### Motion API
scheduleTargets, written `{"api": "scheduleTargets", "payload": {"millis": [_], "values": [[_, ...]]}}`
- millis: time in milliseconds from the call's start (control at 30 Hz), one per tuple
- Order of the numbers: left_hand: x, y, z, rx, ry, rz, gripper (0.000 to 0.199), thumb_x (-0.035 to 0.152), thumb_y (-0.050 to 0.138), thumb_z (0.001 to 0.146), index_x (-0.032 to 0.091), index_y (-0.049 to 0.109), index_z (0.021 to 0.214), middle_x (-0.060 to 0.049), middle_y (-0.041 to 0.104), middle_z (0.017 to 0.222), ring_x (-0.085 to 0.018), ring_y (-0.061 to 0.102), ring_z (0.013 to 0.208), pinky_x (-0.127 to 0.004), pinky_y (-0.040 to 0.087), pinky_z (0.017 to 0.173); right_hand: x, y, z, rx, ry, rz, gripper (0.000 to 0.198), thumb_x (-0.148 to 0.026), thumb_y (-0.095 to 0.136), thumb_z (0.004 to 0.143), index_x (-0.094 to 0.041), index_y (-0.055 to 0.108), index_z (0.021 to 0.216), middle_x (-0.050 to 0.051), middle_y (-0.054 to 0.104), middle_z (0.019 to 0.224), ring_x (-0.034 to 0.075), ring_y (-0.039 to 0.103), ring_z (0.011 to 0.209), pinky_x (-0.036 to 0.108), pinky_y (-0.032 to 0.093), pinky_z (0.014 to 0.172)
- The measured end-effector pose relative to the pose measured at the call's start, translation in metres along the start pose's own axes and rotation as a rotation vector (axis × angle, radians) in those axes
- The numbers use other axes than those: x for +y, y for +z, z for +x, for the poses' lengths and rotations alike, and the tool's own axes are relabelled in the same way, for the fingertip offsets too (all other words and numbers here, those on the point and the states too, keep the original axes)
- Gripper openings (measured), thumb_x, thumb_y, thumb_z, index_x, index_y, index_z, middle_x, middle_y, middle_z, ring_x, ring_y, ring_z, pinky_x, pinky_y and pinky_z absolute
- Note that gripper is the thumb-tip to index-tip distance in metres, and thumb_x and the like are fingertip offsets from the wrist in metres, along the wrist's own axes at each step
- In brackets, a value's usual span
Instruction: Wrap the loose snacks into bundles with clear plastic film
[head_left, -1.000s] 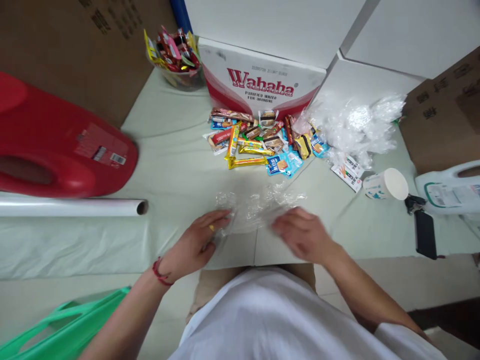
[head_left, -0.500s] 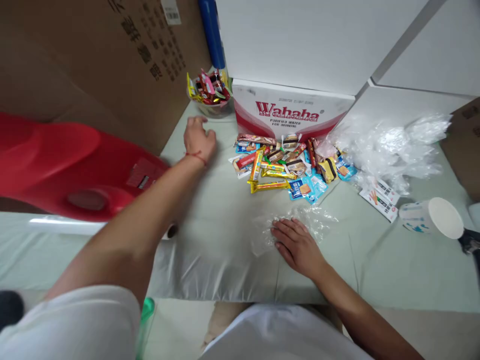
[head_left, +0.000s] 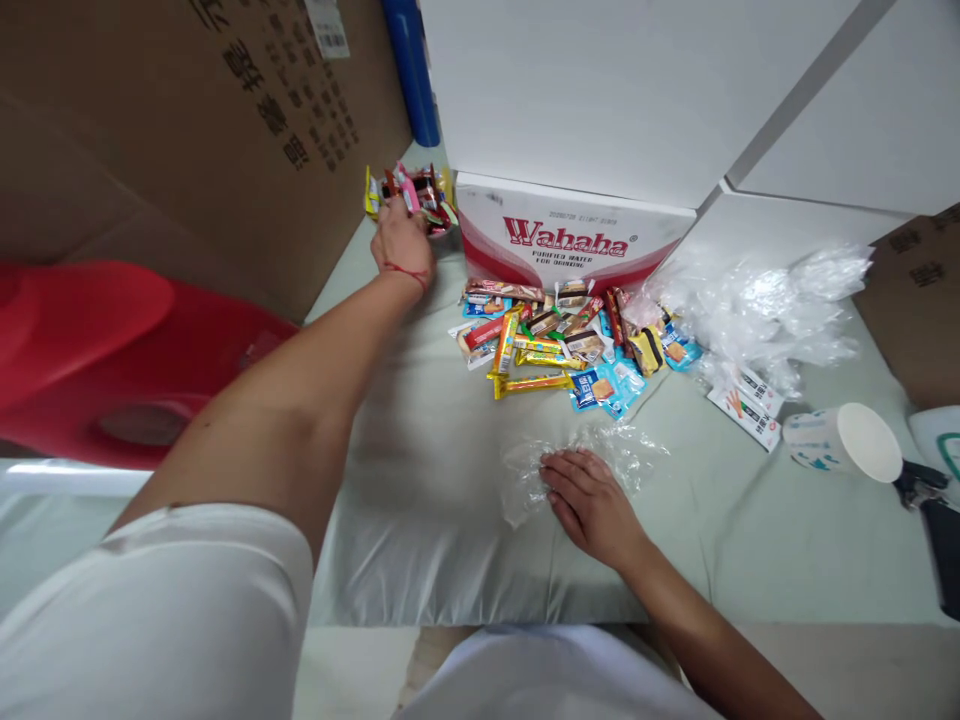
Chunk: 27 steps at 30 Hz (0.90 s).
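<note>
My left hand (head_left: 401, 243), with a red string on the wrist, is at the near side of a clear bowl (head_left: 444, 240) heaped with wrapped snacks (head_left: 429, 190). Its fingertips are hidden among the wrappers and the rim, so I cannot see whether they grip anything. Palm down, my right hand (head_left: 592, 503) lies with fingers stretched out on a crumpled clear plastic bag (head_left: 523, 482), pressing it to the cloth. Beyond that bag is a loose pile of snack bars and packets (head_left: 551, 345), in yellow, blue, red and brown wrappers.
Behind the pile stands a white and red Wahaha carton (head_left: 570, 235). A bunch of clear plastic bags (head_left: 765, 305), white packets (head_left: 744, 415) and a paper cup (head_left: 844, 443) are at the right. A red plastic object (head_left: 195, 360) and a cardboard box (head_left: 187, 150) flank my left arm.
My left hand has moved forward from the cloth to the bowl of snacks. My right hand stays flat on the plastic bag. The view has shifted slightly.
</note>
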<state>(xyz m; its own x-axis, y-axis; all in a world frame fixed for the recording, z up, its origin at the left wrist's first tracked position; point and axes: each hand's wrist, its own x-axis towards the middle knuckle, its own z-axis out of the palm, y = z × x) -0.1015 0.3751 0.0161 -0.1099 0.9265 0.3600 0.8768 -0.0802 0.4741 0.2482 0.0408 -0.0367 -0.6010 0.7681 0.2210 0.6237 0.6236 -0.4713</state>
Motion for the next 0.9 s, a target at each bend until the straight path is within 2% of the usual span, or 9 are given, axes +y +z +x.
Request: {"api": "scheduleTargets", "payload": {"millis": [67, 100, 200, 333, 433, 533, 667, 800, 900], "values": [[0.004, -0.004, -0.019, 0.012, -0.203, 0.053, 0.060, 0.046, 0.017, 0.106, 0.007, 0.062, 0.117, 0.001, 0.065, 0.117, -0.008, 0.056, 0.124, -0.033, 0.038, 0.093, 0.000, 0.000, 0.000, 0.011, 0.003, 0.013, 0.043, -0.020, 0.058, 0.103, -0.027, 0.063, 0.144, 0.008, 0.070, 0.144, 0.029, 0.064, 0.132, 0.060, 0.049, 0.117], [0.007, -0.007, -0.033, -0.019, -0.228, 0.088, 0.058, 0.045, 0.020, 0.106, 0.009, 0.063, 0.119, 0.000, 0.064, 0.121, -0.009, 0.057, 0.124, -0.031, 0.039, 0.092, 0.000, 0.001, 0.000, 0.018, 0.003, 0.020, 0.043, -0.019, 0.058, 0.103, -0.027, 0.063, 0.145, 0.008, 0.070, 0.144, 0.029, 0.064, 0.131, 0.059, 0.050, 0.117], [0.020, -0.021, -0.085, -0.180, -0.093, 0.263, 0.046, 0.034, 0.029, 0.106, 0.015, 0.069, 0.120, -0.003, 0.065, 0.130, -0.016, 0.064, 0.121, -0.029, 0.041, 0.084, 0.001, 0.002, -0.001, 0.036, 0.000, 0.036, 0.042, -0.020, 0.057, 0.103, -0.028, 0.065, 0.143, 0.009, 0.071, 0.141, 0.029, 0.065, 0.130, 0.059, 0.050, 0.115], [0.043, -0.040, -0.159, -0.205, -0.075, 0.479, 0.043, 0.025, 0.036, 0.105, 0.021, 0.065, 0.136, -0.015, 0.066, 0.132, -0.028, 0.071, 0.100, -0.036, 0.045, 0.073, 0.004, 0.005, -0.003, 0.049, 0.001, 0.042, 0.037, -0.020, 0.057, 0.103, -0.025, 0.068, 0.139, 0.009, 0.071, 0.141, 0.029, 0.064, 0.129, 0.058, 0.051, 0.114], [0.055, -0.051, -0.193, -0.279, -0.082, 0.533, 0.046, 0.022, 0.034, 0.104, 0.022, 0.063, 0.140, -0.018, 0.068, 0.128, -0.031, 0.071, 0.092, -0.038, 0.048, 0.071, 0.005, 0.007, -0.004, 0.062, -0.003, 0.046, 0.037, -0.018, 0.057, 0.103, -0.024, 0.069, 0.137, 0.009, 0.071, 0.140, 0.029, 0.062, 0.129, 0.058, 0.050, 0.114], [0.060, -0.058, -0.200, -0.316, -0.106, 0.553, 0.042, 0.029, 0.037, 0.106, 0.019, 0.069, 0.131, -0.019, 0.069, 0.124, -0.032, 0.070, 0.093, -0.038, 0.047, 0.072, 0.007, 0.010, -0.006, 0.076, -0.012, 0.055, 0.036, -0.017, 0.056, 0.103, -0.023, 0.070, 0.135, 0.009, 0.072, 0.139, 0.028, 0.062, 0.129, 0.056, 0.051, 0.113], [0.061, -0.065, -0.188, -0.319, -0.110, 0.582, 0.042, 0.030, 0.033, 0.107, 0.017, 0.072, 0.119, -0.016, 0.071, 0.117, -0.028, 0.068, 0.097, -0.033, 0.041, 0.070, 0.012, 0.013, -0.008, 0.088, -0.004, 0.069, 0.038, -0.017, 0.055, 0.103, -0.024, 0.070, 0.137, 0.010, 0.071, 0.140, 0.028, 0.061, 0.131, 0.055, 0.051, 0.113], [0.065, -0.076, -0.190, -0.297, -0.022, 0.565, 0.039, 0.027, 0.035, 0.106, 0.018, 0.072, 0.107, -0.011, 0.070, 0.108, -0.025, 0.066, 0.095, -0.031, 0.036, 0.068, 0.016, 0.018, -0.009, 0.105, -0.010, 0.079, 0.038, -0.017, 0.054, 0.103, -0.024, 0.071, 0.136, 0.011, 0.072, 0.138, 0.027, 0.062, 0.129, 0.054, 0.052, 0.112], [0.077, -0.090, -0.203, -0.219, 0.057, 0.510, 0.040, 0.029, 0.034, 0.106, 0.018, 0.073, 0.103, -0.011, 0.071, 0.101, -0.025, 0.065, 0.090, -0.033, 0.036, 0.067, 0.017, 0.020, -0.009, 0.108, -0.008, 0.081, 0.039, -0.015, 0.054, 0.102, -0.023, 0.071, 0.136, 0.011, 0.073, 0.137, 0.027, 0.062, 0.127, 0.054, 0.053, 0.111]]}}
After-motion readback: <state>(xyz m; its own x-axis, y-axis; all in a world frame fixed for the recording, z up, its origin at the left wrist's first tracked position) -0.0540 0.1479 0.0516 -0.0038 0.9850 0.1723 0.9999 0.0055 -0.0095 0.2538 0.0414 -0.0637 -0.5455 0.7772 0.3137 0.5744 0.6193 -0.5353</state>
